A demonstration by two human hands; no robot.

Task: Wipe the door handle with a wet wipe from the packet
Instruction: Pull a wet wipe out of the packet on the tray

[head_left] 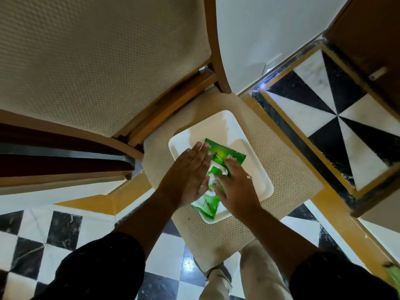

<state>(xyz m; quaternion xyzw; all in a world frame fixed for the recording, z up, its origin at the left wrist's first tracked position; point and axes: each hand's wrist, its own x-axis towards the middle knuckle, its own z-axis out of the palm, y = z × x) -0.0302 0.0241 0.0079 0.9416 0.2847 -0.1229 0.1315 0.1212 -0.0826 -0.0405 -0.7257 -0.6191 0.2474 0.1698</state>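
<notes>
- Pinning the green wet-wipe packet (216, 167) flat on the white tray (255, 182) with the left hand (186, 180): fingers stretched out and pressed along the packet's left side, palm down, gripping nothing.
- Working the right hand (234, 187) at the white flap opening (213, 178) in the middle of the packet, fingertips curled down onto it; cannot tell whether a wipe is already pinched, since the fingers cover the spot.
- Best done by keeping the left palm's weight on the packet so it does not lift off the tray, and drawing a single sheet straight up through the opening instead of sideways.
- Worth closing the flap afterwards, judged from how such packets dry out.
- Hidden: most of the packet's middle under both hands; its printed label only partly readable.
- Hard to make out: a small pale knob-like thing (377, 73) on the brown door (368, 40), far right of the tray and above it, possibly the handle, too small and dim to be sure.
- Cut off: the chair (281, 169) bearing the tray, its front edge behind the arms.
</notes>
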